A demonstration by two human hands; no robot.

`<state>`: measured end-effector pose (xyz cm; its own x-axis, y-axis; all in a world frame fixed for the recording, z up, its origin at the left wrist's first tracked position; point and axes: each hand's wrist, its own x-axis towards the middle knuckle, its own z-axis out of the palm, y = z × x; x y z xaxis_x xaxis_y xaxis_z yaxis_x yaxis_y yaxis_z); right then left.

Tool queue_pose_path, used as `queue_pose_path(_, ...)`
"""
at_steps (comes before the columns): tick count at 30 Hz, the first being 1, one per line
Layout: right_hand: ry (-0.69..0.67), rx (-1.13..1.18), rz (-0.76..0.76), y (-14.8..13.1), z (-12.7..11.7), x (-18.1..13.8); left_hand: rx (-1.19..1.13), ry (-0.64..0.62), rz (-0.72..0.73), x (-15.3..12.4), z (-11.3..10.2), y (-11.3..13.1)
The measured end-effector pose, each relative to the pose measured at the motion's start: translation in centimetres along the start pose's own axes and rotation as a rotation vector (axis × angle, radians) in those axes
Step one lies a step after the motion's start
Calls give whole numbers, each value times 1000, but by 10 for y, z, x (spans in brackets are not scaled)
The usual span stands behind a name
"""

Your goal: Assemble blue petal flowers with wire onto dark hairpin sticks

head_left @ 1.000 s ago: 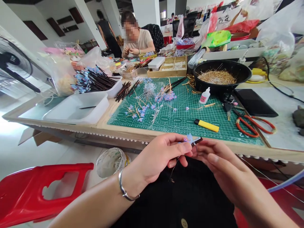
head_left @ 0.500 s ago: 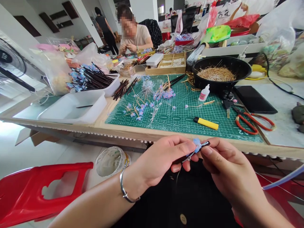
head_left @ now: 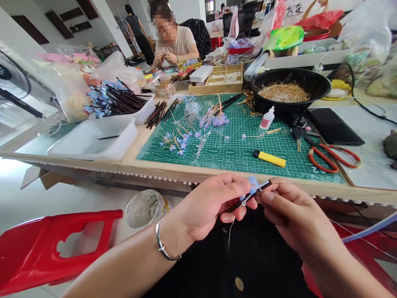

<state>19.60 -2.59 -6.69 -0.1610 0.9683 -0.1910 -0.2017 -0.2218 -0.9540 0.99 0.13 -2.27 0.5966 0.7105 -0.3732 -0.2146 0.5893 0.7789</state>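
My left hand point(head_left: 228, 194) is closed around a dark hair stick point(head_left: 265, 184) that slants up to the right in front of my body. Pale blue flowers point(head_left: 252, 184) sit against the stick under my left thumb, with a small clear bead and silvery wire beside them. A loose thin wire end point(head_left: 230, 238) hangs below my left fingers. My right hand point(head_left: 285, 203) is pinched at the stick's upper end; what lies between its thumb and forefinger is too small to make out.
A green cutting mat point(head_left: 217, 157) holds flower stems, a yellow lighter point(head_left: 269, 159), a glue bottle point(head_left: 266, 119) and orange-handled scissors point(head_left: 322, 159). Behind are a black bowl point(head_left: 260, 101) of golden wires and a white tray point(head_left: 89, 151). A person point(head_left: 178, 41) works across the table.
The stick and flowers have shifted slightly left and turned, and more of the stick's upper end shows by my right fingers. The loose wire end hangs more in view.
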Motion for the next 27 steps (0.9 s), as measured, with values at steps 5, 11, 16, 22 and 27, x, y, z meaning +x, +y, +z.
queue_pose_path(5,-242,-148,-2,-21,-13,30,305,30,78,-16,12,2)
queue_pose_path(11,-342,-794,-548,-72,-9,23,1320,54,640,-39,23,-6)
queue_pose_path(16,-136,-1110,-890,-67,0,-18,1636,201,887,-36,13,-21)
queue_pose_path(22,-56,-1020,-782,-37,-6,-39,1741,281,1060,-30,5,-25)
queue_pose_path(27,-73,-988,-713,-36,-8,-40,1693,269,1063,-33,9,-20)
